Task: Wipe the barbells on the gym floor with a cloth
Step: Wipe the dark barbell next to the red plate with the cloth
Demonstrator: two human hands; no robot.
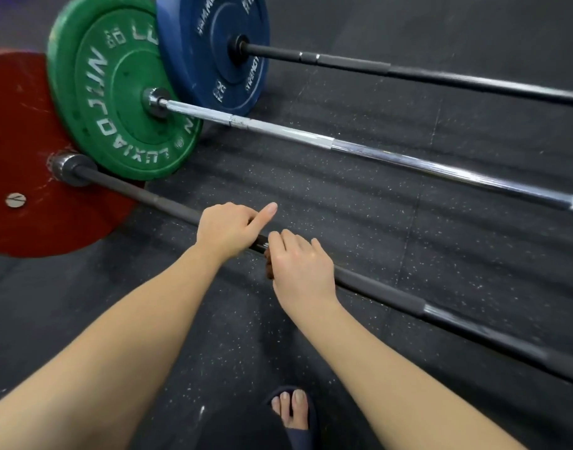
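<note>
Cloth: small brown wad, mostly hidden, only its edge peeking out under the right hand. It's sitting on the shaft of the nearest barbell, roughly a third of the way in from the red plate.

Right hand is wrapping over the bar, fingers curled down around cloth and shaft together. Left hand is just beside it on the plate side, almost touching it. Its fingers are curling round the same bar, index finger sticking out straight. Looks like it's steadying the bar while the right does the wiping.

Progress, my read: working on the near bar only. Can't tell from surface sheen which stretch is already clean. The long run of shaft to the right is lying bare, so probably pending.

Middle barbell, chrome with green plate, and far barbell, black with blue plate, are lying parallel and well apart from both hands. Neither shows any sign of being wiped, so I'm counting both as remaining.

All three are resting on the speckled black rubber floor. One foot in a dark sandal is showing at the bottom edge.
</note>
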